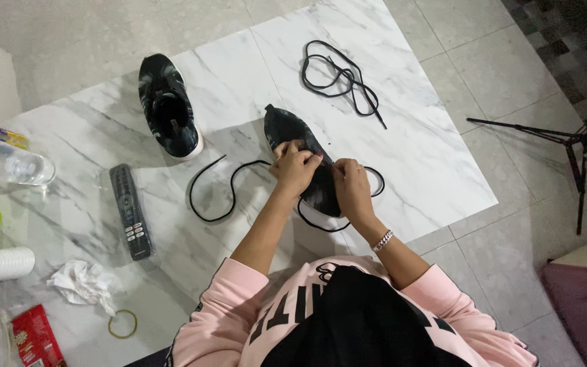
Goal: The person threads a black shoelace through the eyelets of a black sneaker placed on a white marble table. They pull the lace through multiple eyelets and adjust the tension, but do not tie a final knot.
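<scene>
Two hands: both worked on one black shoe point(310, 170) that lay on the white marbled floor slab point(429, 156), toe pointing away from the person.
Left hand point(295, 168): rested on the upper middle of the shoe, fingers point(287, 151) curled narrow and pinched on the black lace point(220, 187) where it met the shoe.
Right hand point(352, 185): sat on the shoe's right side just beside the left hand, fingers bent and closed on the same lace (the exact pinch was hidden under the knuckles).
Lace: its loose length ran out from the shoe to the left in a curved loop on the slab; another loop showed at the shoe's right edge.
Bracelet point(383, 240): a silver band on the right wrist.
Sleeves: pink, pushed up the forearms.
Second shoe point(168, 107): black with a white sole, lay well apart at upper left, unlaced.
Spare lace point(340, 78): a black tangle lay beyond the held shoe, apart from it.
Remote control point(130, 211): dark, lay left of the lace loop.
Crumpled tissue point(81, 280): lay near the lower left, with a rubber band point(122, 324) just beside it.
Plastic bottle point(15, 165): clear, lay on its side at the far left.
Tripod point(565, 146): black legs stood on the floor at right.
</scene>
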